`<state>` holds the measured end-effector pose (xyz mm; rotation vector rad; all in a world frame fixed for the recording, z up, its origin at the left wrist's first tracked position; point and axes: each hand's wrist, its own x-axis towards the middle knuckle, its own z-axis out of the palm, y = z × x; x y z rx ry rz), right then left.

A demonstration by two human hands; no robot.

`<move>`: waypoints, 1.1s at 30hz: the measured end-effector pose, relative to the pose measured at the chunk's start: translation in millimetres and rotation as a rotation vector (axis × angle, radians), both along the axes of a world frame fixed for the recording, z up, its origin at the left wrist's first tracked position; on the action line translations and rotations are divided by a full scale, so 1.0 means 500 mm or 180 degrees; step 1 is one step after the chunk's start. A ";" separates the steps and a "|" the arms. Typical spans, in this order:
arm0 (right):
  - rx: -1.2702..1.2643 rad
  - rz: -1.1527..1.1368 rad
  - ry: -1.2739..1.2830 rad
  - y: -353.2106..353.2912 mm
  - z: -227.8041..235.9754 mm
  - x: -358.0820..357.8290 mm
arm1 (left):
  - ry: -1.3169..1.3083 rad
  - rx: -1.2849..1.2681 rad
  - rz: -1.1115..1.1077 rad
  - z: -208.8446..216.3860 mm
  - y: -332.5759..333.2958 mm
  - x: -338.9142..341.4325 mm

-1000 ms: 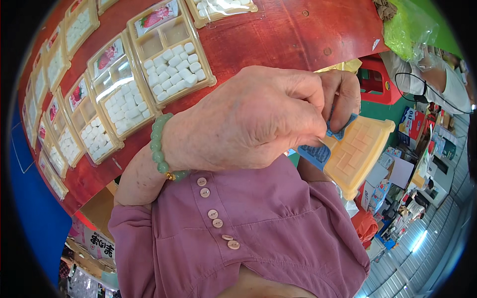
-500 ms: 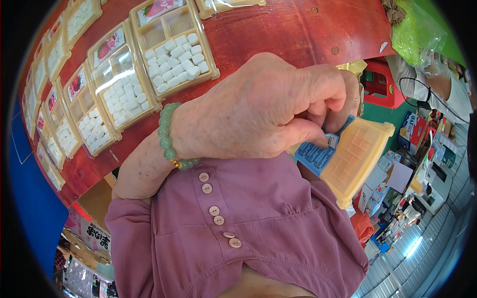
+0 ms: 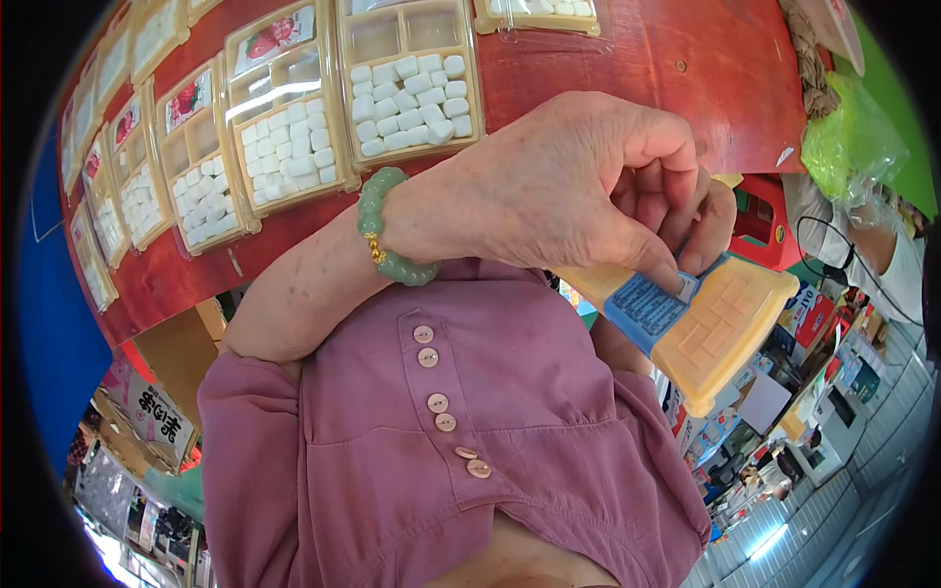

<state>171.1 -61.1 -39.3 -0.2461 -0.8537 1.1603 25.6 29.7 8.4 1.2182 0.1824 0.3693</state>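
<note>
Since the frame half a second earlier, the filled trays have shifted toward 1 o'clock in the picture, and more of the label shows.

Head view, now. At 3 o'clock, a cream container is held tilted off the table by both hands. Left hand, at 1 o'clock: fingers curled, thumb pressed on a blue label. Right hand, at 2 o'clock: gripping the container's far edge with bent fingers, partly screened by the left hand, which also obscures the container's 9 o'clock end.

Surroundings: a red table at 12 o'clock bears rows of trays; a yellow-green bag lies at 2 o'clock, a red plastic article nearer the right hand, and a cardboard box between 8 and 9.

Materials: container of moulded plastic, its face embossed in brick-like rectangles; label dark-printed; pieces in the trays white, matt and rounded; bracelet of smooth green beads; shirt of soft mauve cloth, buttoned.
</note>
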 end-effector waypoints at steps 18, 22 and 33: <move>0.0242 0.0677 -0.0808 0.084 0.034 0.041 | -0.0684 0.0328 0.0567 -0.014 0.028 0.008; -0.0003 0.0540 -0.0673 0.097 0.024 0.044 | -0.0625 0.0467 0.1046 -0.019 0.037 0.003; -0.0035 -0.0347 -0.1281 0.112 0.012 0.069 | -0.1122 0.1496 0.2766 0.000 0.043 -0.021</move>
